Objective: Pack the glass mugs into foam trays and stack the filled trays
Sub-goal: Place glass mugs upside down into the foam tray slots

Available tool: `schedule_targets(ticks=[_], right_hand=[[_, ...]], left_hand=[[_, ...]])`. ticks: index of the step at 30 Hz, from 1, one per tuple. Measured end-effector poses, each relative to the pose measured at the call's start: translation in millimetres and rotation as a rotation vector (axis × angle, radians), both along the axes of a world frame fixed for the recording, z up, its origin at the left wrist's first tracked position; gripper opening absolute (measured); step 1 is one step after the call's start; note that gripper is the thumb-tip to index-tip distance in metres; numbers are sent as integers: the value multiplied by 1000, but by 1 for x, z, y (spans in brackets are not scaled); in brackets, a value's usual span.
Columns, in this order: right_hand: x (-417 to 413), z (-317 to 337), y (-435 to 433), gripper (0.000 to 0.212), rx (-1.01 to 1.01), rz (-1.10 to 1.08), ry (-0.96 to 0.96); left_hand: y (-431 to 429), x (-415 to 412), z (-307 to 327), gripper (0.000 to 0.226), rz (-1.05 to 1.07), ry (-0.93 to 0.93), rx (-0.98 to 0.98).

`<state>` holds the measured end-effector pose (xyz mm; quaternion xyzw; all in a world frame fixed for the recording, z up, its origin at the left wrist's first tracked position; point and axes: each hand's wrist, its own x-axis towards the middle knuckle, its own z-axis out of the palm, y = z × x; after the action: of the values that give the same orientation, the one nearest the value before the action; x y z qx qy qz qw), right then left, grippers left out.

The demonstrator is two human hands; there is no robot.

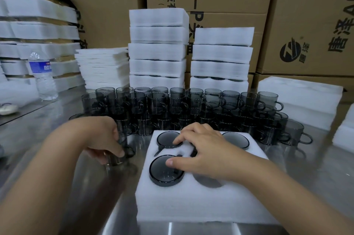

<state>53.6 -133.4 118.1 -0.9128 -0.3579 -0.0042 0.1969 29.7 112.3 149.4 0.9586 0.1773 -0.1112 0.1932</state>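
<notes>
A white foam tray lies on the steel table in front of me. Smoky grey glass mugs sit in its holes: one front left, one back left, one back right. A hole at the front middle looks empty. My right hand lies spread over the tray, thumb on the front left mug and fingers on the back left one. My left hand grips a loose mug standing on the table left of the tray.
Several rows of loose grey mugs stand behind the tray. Two stacks of filled trays rise at the back, with flat foam sheets to their left and more foam at right. A water bottle stands far left. Cardboard boxes form the back wall.
</notes>
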Motion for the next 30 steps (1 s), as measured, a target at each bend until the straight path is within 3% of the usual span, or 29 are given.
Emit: schedule_targets(ticks=[7, 17, 24, 30], right_hand=[[-1, 1, 0, 52, -11, -5, 5], [0, 5, -2, 51, 9, 7, 68], [15, 11, -7, 44, 556, -143, 341], [28, 15, -12, 49, 879, -129, 538]], left_hand=[[-18, -2, 3, 22, -107, -105, 161], [-46, -10, 13, 21, -129, -663, 194], [-79, -8, -4, 22, -281, -1021, 197], [-87, -4, -15, 26, -584, -1280, 289]])
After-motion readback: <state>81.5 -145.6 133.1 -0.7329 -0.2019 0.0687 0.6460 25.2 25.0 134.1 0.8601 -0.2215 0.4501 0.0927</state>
